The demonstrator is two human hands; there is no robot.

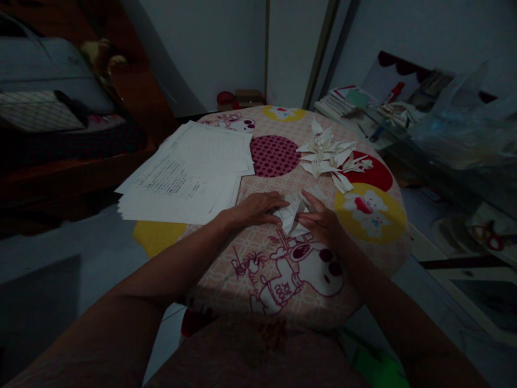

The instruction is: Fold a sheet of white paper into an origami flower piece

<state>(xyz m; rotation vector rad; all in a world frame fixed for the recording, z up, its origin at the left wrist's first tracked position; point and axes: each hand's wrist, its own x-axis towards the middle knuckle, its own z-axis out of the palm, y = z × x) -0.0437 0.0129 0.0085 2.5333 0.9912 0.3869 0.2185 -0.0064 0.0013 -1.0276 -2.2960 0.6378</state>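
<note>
A small folded piece of white paper [289, 216] is held between my two hands above the round cloth-covered table [250, 237]. My left hand [260, 209] grips its left side with bent fingers. On the right side, my right hand [319, 216] pinches the paper between thumb and fingers. A stack of printed white sheets [189, 167] lies to the left of my hands. Beyond my right hand is a pile of folded paper pieces with pointed ends [323, 153].
At the right stands a glass-topped cabinet with papers [343, 101] and a clear plastic bag [456, 124]. A wooden bench [137, 97] holding bags is at the left. Small boxes [248, 98] sit behind the table. Something green [379, 369] is low at the right.
</note>
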